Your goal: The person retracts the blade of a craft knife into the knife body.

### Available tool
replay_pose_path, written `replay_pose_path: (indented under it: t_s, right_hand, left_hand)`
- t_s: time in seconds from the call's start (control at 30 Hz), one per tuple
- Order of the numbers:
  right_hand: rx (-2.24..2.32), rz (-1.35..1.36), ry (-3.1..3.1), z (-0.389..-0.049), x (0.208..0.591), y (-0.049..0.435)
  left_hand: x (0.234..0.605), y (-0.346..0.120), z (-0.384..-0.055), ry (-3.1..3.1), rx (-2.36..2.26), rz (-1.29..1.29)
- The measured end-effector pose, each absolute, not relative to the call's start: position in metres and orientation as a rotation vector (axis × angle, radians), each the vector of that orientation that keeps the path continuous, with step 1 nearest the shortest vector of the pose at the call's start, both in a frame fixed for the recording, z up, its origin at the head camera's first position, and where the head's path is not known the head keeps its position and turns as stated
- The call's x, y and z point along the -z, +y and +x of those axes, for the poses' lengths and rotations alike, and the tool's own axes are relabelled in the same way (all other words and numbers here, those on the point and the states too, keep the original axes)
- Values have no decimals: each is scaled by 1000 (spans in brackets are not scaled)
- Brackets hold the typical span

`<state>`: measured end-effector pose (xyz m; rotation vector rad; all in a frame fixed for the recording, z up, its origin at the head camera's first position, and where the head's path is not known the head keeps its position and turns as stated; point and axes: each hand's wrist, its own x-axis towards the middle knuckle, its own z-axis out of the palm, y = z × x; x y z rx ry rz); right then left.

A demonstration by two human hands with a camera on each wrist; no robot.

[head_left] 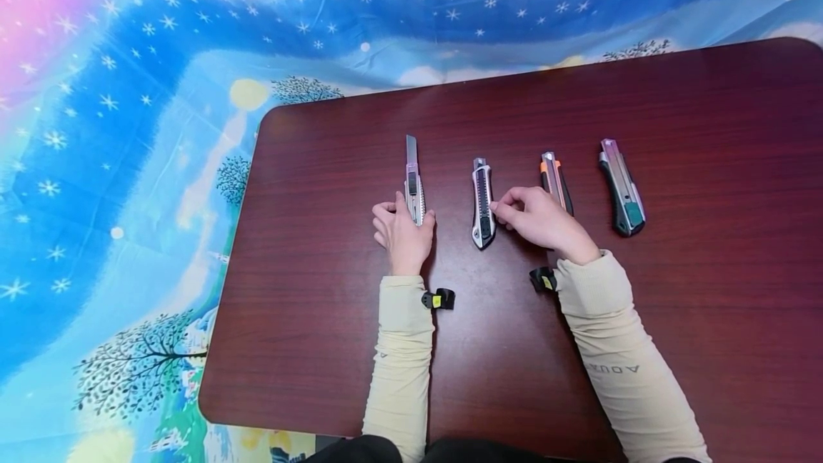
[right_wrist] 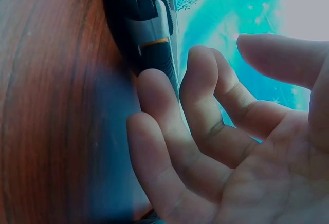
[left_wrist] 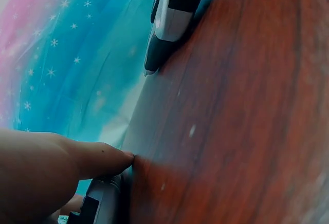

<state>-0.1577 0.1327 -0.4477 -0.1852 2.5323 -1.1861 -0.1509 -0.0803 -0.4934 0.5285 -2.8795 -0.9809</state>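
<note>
My left hand [head_left: 406,234] lies over the lower end of a silver snap-off utility knife [head_left: 413,181] with a long bare blade. The index finger is left of it and the thumb right. In the left wrist view the straight thumb's tip meets the table beside that knife [left_wrist: 105,198]. My right hand [head_left: 540,218], fingers loosely bent, hovers by a silver-and-black utility knife [head_left: 481,206]. The right wrist view shows nothing gripped in its palm [right_wrist: 257,178]; its fingertips are close beside the knife [right_wrist: 149,29], contact unclear.
Partly behind my right hand lies an orange-and-black utility knife [head_left: 551,166]. Farther right is a green-and-black one [head_left: 622,188]. All lie on the dark red-brown table [head_left: 321,306]. A blue and pink snowflake-patterned cloth [head_left: 161,91] hangs beyond its back and left edges.
</note>
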Motion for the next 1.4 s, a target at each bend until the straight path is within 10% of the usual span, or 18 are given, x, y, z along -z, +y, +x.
replay_pose_path:
  t_s: [1.4]
  right_hand:
    - [1204,-174,2517,-159,449,133]
  left_hand:
    - [492,-70,-150,-2644,1190,411]
